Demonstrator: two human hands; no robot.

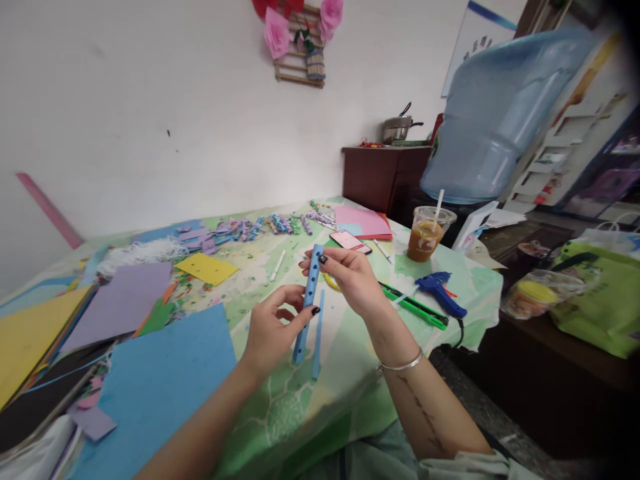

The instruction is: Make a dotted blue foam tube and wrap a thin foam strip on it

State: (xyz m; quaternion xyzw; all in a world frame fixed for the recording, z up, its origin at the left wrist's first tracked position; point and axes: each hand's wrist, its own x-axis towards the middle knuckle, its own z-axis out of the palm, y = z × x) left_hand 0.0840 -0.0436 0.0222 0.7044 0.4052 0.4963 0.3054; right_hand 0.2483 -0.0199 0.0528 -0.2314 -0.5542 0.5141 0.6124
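Note:
A narrow blue folded paper stick (pixel 313 283) with a row of dark dots is held between both hands above the table. My left hand (pixel 277 327) pinches its middle between thumb and fingers. My right hand (pixel 350 277) grips its upper end, thumb on the dotted face. Just right of the stick, a thin plain blue strip (pixel 319 333) lies on the tablecloth. Part of a yellow ring (pixel 331 283) shows behind my right hand. Near the right forearm is a green cutter (pixel 417 308).
Blue sheet (pixel 165 387), purple sheet (pixel 120 303) and yellow card (pixel 207 268) lie left. Small rolled papers (pixel 280 225) line the back. A phone (pixel 351 242), drink cup (pixel 425 237) and blue glue gun (pixel 441 292) stand or lie right on the tablecloth (pixel 280 407).

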